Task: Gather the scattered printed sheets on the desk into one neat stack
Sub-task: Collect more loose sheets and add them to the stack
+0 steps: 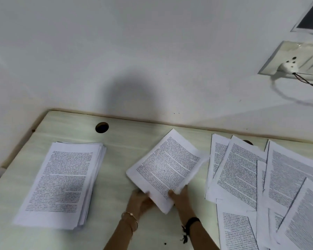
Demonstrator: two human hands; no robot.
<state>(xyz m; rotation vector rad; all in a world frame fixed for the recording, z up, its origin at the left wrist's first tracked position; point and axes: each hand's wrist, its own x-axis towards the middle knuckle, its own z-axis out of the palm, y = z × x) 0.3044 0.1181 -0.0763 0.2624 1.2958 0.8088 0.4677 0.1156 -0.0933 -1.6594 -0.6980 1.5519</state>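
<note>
desk (123, 152), loose sheets (271, 179) cropped right

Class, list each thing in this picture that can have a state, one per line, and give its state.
Stack of sheets: roughly squared, lying flat on the desk.
Held bundle: gripped by both hands, tilted.
Scattered sheets: loose, overlapping.
Left hand: shut on bundle.
Right hand: shut on bundle.
Plug: in wall socket.

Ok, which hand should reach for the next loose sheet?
Right hand: the scattered sheets lie on its side, beside it. Left hand can keep its grip on the held bundle.
</note>
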